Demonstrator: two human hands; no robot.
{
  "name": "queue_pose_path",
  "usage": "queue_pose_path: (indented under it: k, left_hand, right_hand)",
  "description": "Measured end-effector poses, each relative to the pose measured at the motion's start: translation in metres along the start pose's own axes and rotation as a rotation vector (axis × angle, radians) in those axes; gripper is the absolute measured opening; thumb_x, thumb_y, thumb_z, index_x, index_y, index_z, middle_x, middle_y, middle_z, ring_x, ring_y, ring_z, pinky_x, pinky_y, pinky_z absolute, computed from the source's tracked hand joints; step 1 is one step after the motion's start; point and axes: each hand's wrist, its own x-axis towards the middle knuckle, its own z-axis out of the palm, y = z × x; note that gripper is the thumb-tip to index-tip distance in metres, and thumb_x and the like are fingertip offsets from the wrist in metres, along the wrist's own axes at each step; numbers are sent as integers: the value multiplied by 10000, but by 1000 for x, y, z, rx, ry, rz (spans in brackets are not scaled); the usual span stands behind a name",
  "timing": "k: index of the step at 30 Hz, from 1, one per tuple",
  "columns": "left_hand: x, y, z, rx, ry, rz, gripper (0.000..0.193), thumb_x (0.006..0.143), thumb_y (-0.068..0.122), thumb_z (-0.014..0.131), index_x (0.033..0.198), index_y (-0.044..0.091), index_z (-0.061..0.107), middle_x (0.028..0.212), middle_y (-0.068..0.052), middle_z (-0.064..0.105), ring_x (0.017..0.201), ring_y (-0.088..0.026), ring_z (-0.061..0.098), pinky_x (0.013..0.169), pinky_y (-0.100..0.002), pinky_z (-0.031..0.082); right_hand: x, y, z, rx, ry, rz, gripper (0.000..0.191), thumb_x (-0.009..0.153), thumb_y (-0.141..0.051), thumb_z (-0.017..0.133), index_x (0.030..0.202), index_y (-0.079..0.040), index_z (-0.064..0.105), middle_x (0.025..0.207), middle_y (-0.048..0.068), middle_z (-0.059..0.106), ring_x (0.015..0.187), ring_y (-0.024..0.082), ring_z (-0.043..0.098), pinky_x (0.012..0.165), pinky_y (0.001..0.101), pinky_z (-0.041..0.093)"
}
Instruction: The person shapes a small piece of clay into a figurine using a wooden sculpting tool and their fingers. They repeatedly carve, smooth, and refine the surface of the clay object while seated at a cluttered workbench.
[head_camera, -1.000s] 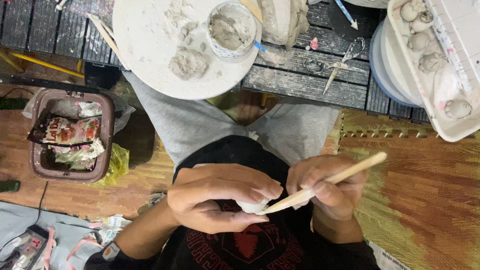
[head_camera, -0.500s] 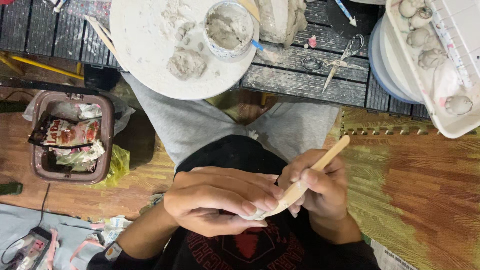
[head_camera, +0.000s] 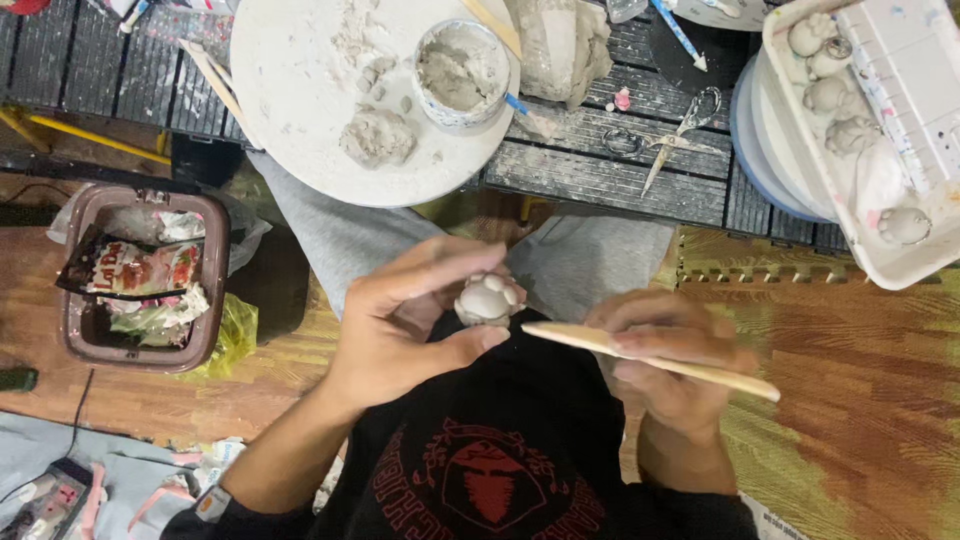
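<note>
My left hand (head_camera: 400, 330) is curled around a small clay figure (head_camera: 487, 298). The thumb presses it from below and the fingers wrap over the top, so the grip is closed on it. The figure is pale grey with little round bumps. My right hand (head_camera: 665, 360) is shut tight around a flat wooden stick (head_camera: 640, 358). The stick's tip points at the figure and stops just beside it, not touching.

Past both hands is a dark slatted worktop (head_camera: 600, 170). On it, just beyond my left hand, sits a round white board (head_camera: 300, 110) with a lump of clay (head_camera: 378, 137) and a small tub of wet clay (head_camera: 460, 62). Beyond my right hand lie scissors (head_camera: 672, 138) on the slats. Further to that side is a white tray (head_camera: 880, 150) with more little clay figures (head_camera: 835, 95) in it.

Under my hands are my grey trousers and black shirt. The floor (head_camera: 860, 370) by my right hand is a green and brown mat. On the outer side of my left hand, well apart, stands a brown bin (head_camera: 140, 275) full of wrappers on the wooden floor.
</note>
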Motion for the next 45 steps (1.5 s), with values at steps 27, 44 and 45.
queue_pose_path:
  k: [27, 44, 45]
  left_hand:
    - [23, 44, -14, 653, -104, 239, 369, 831, -49, 853, 1161, 43, 718, 1229, -124, 733, 1170, -259, 745, 1073, -362, 596]
    - [26, 47, -10, 669, -98, 166, 348, 788, -36, 862, 1107, 37, 742, 1194, -130, 753, 1052, -208, 776, 922, -308, 630]
    - [26, 48, -10, 668, -100, 188, 347, 797, -38, 861, 1113, 36, 737, 1195, -130, 749, 1082, -218, 771, 946, -314, 628]
  right_hand:
    - [105, -39, 17, -157, -395, -9, 175, 914, -35, 750, 1072, 1, 686, 956, 128, 755, 801, 211, 769, 663, 313, 633]
    - [104, -41, 15, -217, -361, 30, 137, 913, -16, 732, 1036, 29, 693, 901, 146, 744, 739, 216, 761, 649, 306, 629]
    - [104, -40, 15, -211, -368, 25, 131, 912, -12, 724, 1029, 35, 690, 900, 154, 745, 746, 222, 763, 640, 304, 631]
